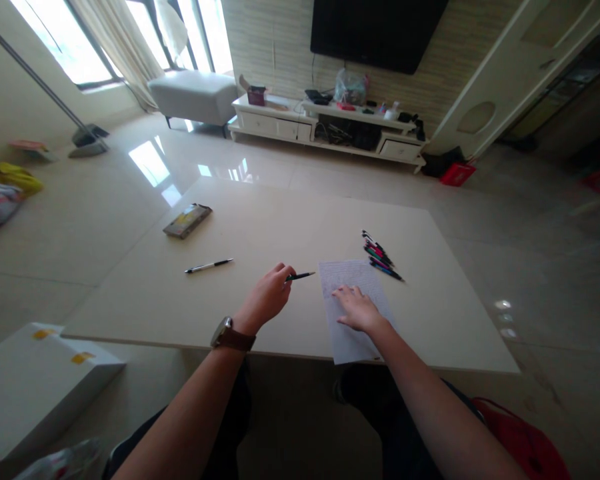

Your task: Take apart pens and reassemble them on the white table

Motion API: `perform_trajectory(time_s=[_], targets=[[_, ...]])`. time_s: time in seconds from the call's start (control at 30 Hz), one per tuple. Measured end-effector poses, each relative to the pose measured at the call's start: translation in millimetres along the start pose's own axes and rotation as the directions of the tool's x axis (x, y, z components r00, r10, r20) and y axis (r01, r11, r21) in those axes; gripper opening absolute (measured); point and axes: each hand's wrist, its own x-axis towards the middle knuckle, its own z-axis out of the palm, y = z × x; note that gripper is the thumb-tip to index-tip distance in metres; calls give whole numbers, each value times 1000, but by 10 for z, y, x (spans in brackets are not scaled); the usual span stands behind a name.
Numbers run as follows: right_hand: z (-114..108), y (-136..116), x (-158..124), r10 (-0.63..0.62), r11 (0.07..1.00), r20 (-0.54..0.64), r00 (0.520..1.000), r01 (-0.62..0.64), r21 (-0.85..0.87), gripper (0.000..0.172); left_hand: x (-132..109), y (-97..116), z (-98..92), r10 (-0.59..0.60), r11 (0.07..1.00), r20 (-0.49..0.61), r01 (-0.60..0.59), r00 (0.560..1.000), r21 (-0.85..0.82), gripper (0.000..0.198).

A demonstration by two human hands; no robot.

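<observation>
My left hand, with a watch on the wrist, is closed around a dark pen whose tip points right, toward a sheet of paper. The sheet lies at the near edge of the cream table and overhangs it slightly. My right hand rests flat on the paper with the fingers spread. A bundle of several coloured pens lies just beyond the paper to the right. Another pen, black and white, lies alone to the left of my left hand.
A small flat box sits at the table's far left. A white carton stands on the floor at near left, a red bag at near right. Farther off are a grey ottoman and a white TV cabinet.
</observation>
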Motion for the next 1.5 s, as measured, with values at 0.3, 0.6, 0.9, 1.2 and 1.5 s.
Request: perform_trajectory(time_s=[0.3, 0.6, 0.9, 1.2, 1.5], targets=[[-426, -451, 279, -130, 617, -267, 955, 289, 732, 48, -29, 11, 25, 79, 996, 62, -76, 995, -55, 18], [-358, -618, 467, -142, 628, -302, 943, 322, 709, 13, 36, -162, -31, 62, 994, 86, -53, 994, -100, 19], [-354, -620, 553, -132, 469, -159, 978, 203, 859, 44, 69, -167, -128, 52, 991, 23, -49, 998, -124, 17], [-369, -613, 589, -95, 409, -118, 988, 147, 901, 43, 74, -206, -125, 49, 992, 9, -47, 999, -115, 17], [-361, -585, 607, -39, 293, -58, 998, 67, 954, 43, 68, -197, -110, 63, 993, -13, -64, 998, -97, 18]])
